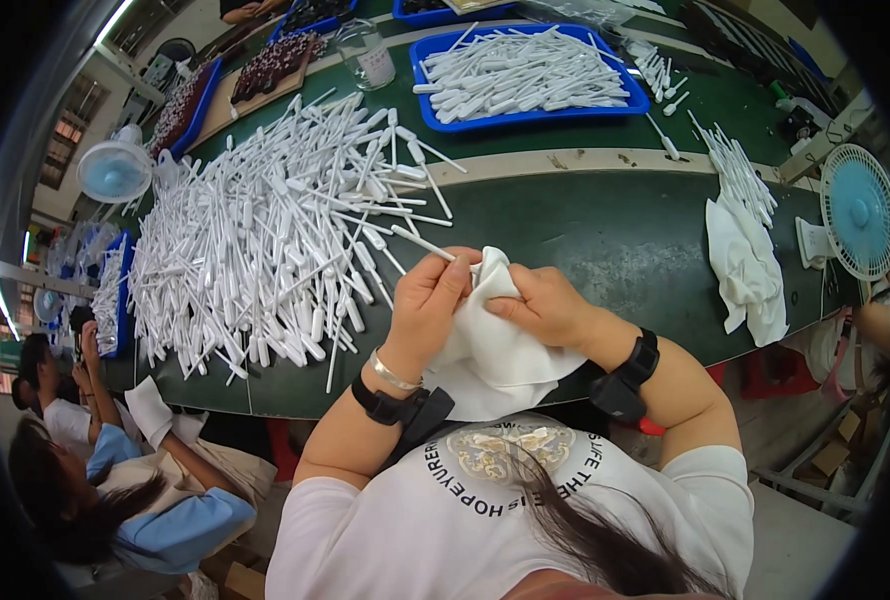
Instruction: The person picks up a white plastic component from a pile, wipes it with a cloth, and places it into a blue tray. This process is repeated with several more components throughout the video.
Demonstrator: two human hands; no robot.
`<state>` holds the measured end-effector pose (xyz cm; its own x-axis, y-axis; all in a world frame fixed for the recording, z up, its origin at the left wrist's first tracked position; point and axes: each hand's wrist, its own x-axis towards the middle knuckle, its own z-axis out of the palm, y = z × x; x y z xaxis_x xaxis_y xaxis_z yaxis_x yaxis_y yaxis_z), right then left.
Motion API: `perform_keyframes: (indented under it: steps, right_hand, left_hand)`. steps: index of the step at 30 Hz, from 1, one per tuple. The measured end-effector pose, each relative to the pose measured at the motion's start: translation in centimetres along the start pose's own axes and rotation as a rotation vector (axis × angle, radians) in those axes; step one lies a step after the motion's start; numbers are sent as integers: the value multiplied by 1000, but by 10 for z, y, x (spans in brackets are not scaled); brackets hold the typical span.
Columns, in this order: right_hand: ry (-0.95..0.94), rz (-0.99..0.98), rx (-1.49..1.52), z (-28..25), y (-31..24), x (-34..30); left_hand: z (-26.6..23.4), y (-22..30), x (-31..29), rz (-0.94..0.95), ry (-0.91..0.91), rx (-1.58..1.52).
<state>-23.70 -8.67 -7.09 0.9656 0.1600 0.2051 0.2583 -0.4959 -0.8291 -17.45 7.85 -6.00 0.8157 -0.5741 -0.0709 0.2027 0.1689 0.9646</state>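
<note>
A white cloth (485, 350) was bunched between both hands just above the near edge of the green table (625, 240), its loose end hanging down over that edge toward the person's chest. One thin white plastic pipette (423, 243) stuck out of the cloth's top, slanting up and to the left. The left hand (427, 305) was clenched around cloth and pipette together, thumb pressed on the fabric; the right hand (545, 305) pinched the cloth from the other side — fingertips of both hands nearly touching. Each wrist carried a black band; the left also a thin silver bracelet.

Left of the hands, a large loose heap of white pipettes (265, 230) covered the table's left part, reaching nearly to its near edge. At the far edge, a blue tray (637, 100) held more pipettes, with a clear beaker (368, 55) just left of it. Toward the right edge — a second crumpled white cloth (745, 270) with a small bundle of pipettes (740, 175) beyond it, and a small blue fan (858, 210) at the right edge. Another fan (115, 170) stood at the far left corner. Other people sat at lower left.
</note>
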Motion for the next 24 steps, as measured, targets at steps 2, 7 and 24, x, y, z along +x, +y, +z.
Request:
perform_keyframes:
  steps: [2, 7, 24]
  right_hand:
    - [-96, 17, -54, -6, 2, 2]
    - [-300, 32, -83, -21, 2, 8]
    - [-146, 101, 164, -18, -6, 5]
  left_hand:
    - [3, 0, -2, 74, 46, 0]
    - [0, -1, -2, 208, 178, -75]
    - [-10, 1, 6, 236, 187, -53]
